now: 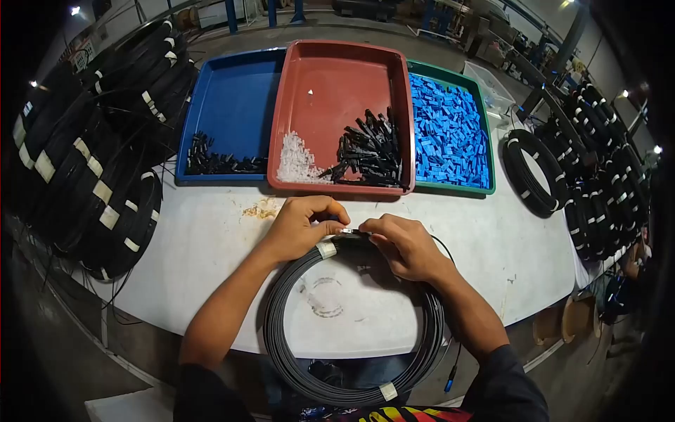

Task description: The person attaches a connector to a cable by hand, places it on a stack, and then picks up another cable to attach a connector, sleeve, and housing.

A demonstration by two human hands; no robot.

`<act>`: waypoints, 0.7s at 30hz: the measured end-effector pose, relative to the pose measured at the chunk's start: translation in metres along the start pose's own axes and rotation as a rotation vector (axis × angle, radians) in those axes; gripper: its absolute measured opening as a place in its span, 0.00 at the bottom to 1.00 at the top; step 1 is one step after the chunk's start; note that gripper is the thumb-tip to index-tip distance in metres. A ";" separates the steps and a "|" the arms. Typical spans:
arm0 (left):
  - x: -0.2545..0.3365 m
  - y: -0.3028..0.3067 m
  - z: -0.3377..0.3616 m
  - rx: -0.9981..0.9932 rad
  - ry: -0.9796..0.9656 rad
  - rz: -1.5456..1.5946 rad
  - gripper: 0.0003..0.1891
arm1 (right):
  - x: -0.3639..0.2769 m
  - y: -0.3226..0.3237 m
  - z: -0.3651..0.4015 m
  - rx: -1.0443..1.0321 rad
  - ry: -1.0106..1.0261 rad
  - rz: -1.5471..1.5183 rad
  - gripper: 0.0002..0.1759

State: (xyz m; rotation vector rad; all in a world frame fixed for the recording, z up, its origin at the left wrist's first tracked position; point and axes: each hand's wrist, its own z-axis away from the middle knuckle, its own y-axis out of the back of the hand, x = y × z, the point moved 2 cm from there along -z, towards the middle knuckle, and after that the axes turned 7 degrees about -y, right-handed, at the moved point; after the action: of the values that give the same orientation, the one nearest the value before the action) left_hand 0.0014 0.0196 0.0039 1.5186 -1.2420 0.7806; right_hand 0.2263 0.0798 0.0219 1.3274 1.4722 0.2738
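Note:
A coil of black cable (278,320) lies at the table's front edge, bound with pale tape at its upper left and bottom. Above its top, my left hand (307,226) pinches a small white and black piece (349,231) between thumb and finger. My right hand (404,244) closes on the black part of the same piece from the right. The fingers partly hide it. A blue-tipped cable end (449,383) hangs below the table edge at the right of the coil.
Behind the hands are a blue tray (235,84) with black parts, a red tray (337,77) with white and black parts, and a green tray (491,158) full of blue parts. Cable coils (84,169) stack at left; another coil (517,169) lies right.

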 end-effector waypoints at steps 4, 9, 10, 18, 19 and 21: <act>-0.006 0.009 0.018 0.007 0.052 0.075 0.10 | -0.007 -0.010 -0.002 -0.008 -0.058 -0.069 0.21; -0.002 -0.001 0.019 0.061 -0.079 0.049 0.11 | -0.001 -0.004 -0.003 -0.056 -0.065 -0.017 0.24; 0.008 0.000 0.018 0.052 -0.091 -0.020 0.11 | -0.001 -0.004 -0.003 -0.051 -0.040 -0.015 0.25; 0.007 -0.003 0.020 0.127 -0.029 0.009 0.10 | 0.001 -0.006 -0.002 -0.070 -0.005 0.017 0.31; 0.009 -0.003 0.019 0.122 -0.054 -0.012 0.09 | 0.000 -0.006 -0.002 -0.069 0.001 0.032 0.32; 0.013 -0.005 0.020 0.114 -0.078 -0.031 0.09 | -0.001 -0.007 -0.002 -0.067 0.003 0.047 0.33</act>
State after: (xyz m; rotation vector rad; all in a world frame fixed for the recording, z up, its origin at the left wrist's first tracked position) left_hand 0.0074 -0.0032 0.0080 1.6708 -1.2461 0.7894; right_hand 0.2210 0.0776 0.0180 1.3093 1.4244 0.3526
